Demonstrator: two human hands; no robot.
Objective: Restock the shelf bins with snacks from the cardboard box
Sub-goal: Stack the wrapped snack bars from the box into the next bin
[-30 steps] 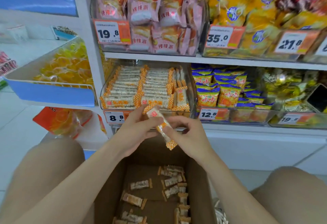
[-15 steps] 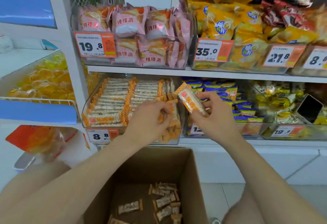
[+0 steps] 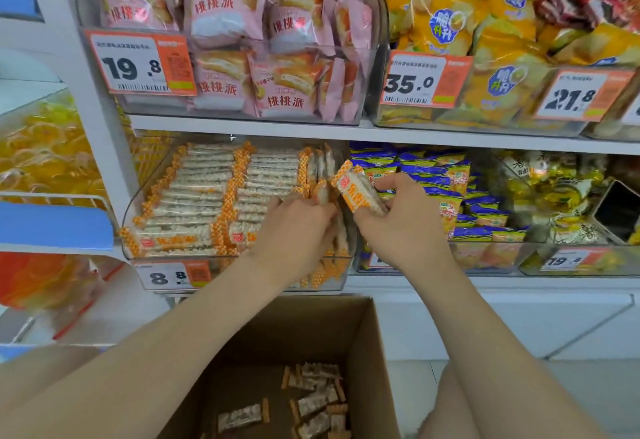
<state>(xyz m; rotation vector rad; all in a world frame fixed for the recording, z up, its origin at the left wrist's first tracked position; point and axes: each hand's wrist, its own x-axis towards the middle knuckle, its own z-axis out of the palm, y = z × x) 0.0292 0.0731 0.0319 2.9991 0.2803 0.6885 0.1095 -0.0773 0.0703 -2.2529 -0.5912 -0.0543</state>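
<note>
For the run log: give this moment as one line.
phase: stocking | left hand: fingers among upright bars in clear bin | right hand: grips snack bar at bin's right edge | cardboard box: loose bars inside

The bottom edge cuts off the cardboard box (image 3: 360, 352).

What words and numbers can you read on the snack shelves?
"桃桃派": pink packs.
"19.8": top-left tag, by those packs.
"35.0": middle tag, by yellow bags.
"21.8": top-right tag.
"8.8": low tag, under orange-checked bars.
Small print on tags, lower-right tag: too blurred.
</note>
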